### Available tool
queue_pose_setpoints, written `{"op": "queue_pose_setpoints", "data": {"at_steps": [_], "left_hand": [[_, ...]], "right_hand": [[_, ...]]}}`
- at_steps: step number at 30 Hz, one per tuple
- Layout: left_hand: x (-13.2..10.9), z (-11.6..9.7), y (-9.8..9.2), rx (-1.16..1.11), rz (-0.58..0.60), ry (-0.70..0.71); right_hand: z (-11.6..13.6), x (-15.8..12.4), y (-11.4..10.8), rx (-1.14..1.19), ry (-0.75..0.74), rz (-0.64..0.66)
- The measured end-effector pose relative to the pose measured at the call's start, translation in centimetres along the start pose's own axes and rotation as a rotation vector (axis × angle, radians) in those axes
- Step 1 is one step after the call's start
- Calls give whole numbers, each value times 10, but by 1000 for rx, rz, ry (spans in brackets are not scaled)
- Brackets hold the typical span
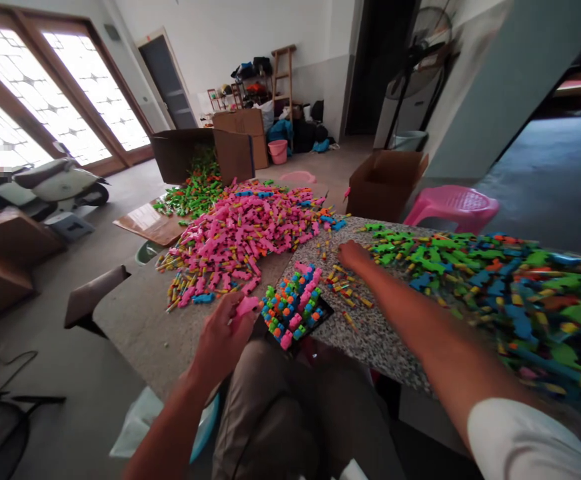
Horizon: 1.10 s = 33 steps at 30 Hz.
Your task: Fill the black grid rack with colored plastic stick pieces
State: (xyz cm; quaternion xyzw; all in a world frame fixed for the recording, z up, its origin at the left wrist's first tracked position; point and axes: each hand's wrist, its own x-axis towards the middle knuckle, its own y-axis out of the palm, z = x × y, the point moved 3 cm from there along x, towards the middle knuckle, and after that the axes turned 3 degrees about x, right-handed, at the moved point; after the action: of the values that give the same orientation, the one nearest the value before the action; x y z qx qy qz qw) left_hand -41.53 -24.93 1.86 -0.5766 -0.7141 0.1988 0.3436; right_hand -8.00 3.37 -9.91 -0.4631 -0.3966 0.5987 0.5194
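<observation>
My left hand is closed around a pink plastic toy piece, just left of a dark tray. Upright pink, blue, green and orange toy pieces stand in rows on that tray, close to my lap. Across the table my right hand reaches forward with its fingers curled down to the granite surface. Whatever its fingertips pinch is hidden. Small yellow-and-red pieces lie scattered near the right hand. Beyond the tray rises a large heap of pink pieces with yellow tips.
Green, blue and orange pieces cover the table's right side. Behind the pink heap, a cardboard box on its side spills green pieces. Another open box and a pink stool stand beyond the table. A scooter is parked left.
</observation>
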Motion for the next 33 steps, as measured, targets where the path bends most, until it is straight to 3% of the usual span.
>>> {"op": "queue_pose_setpoints", "data": {"at_steps": [5,8,10,11,14,16,18,21,31,33], "left_hand": [[-10,-3,-7,-138,26,-12],[-15,-12,-10,-184,13,87],[-19,-23,-9,-127,-19,156],[-21,-29,-9,-92,-37,188],[-26,-54,-6,-26,-48,302],[-30,-71,-4,16,-23,403],[-35,-85,-2,80,-5,491],[-41,-96,0,165,-12,576],[-51,-110,-2,319,-28,674],[-53,-111,-5,344,-36,684]], "right_hand": [[1,-3,3,6,53,-39],[8,-31,-21,312,91,-239],[23,-76,-42,689,-15,-372],[35,-105,-51,899,-114,-362],[74,-203,-69,1461,-372,-208],[96,-259,-71,1603,-456,-149],[108,-298,-68,1599,-492,-127],[111,-328,-58,1493,-488,-121],[88,-351,-53,1129,-625,-372],[87,-353,-52,1119,-611,-374]]}}
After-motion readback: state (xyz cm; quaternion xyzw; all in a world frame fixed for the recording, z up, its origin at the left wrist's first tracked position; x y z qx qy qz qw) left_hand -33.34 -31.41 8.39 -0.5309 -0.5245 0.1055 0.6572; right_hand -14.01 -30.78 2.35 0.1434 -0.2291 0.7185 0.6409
